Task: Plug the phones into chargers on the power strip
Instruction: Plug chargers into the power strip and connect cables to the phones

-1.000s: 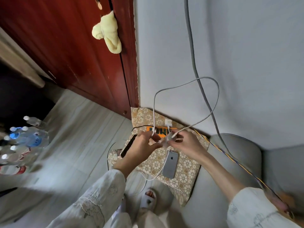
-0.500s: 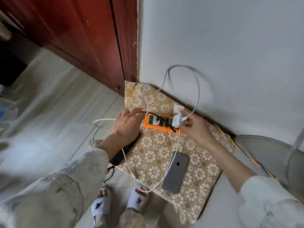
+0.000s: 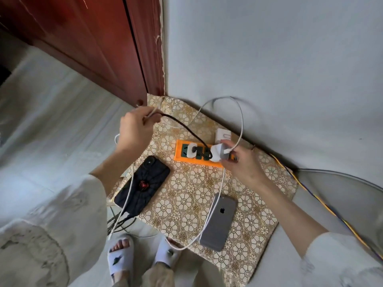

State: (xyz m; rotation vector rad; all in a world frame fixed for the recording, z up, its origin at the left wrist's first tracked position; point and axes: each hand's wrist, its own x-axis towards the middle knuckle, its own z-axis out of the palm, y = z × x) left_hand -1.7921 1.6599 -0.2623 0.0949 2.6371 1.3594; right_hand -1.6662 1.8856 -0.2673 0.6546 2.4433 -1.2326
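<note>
Phones, two, head view: we log a black phone [image 3: 143,186] lying face down at the left edge of the patterned cushion [image 3: 186,204], and a grey phone [image 3: 218,221] face down nearer the front, right of centre, the two well apart. Power strip [image 3: 199,153], orange, lies on the same cushion close to the wall [image 3: 269,59]. One small white plug [image 3: 191,150] sits in it toward the left end; a second white block [image 3: 222,134] stands just behind the strip. Our right hand [image 3: 242,162] pinches a white charger [image 3: 219,155] at the strip's right part, its fingers curled round the block; whether the prongs are fully home we cannot tell. White cable [image 3: 221,181] runs from that charger down to the grey phone's lower end, with a slack loop rising against the wall. Our left hand [image 3: 135,129] is raised above the cushion's far left corner, gripping a black cable [image 3: 182,127] and a pale one together, lifting them off the sockets. Advice for the step, in our judgement: keep the lifted cords held aside, press the charger straight down square to the strip, and steady the strip, since it rests on soft padding and may tip. The black phone has cords at its lower end; we cannot tell which is connected.
</note>
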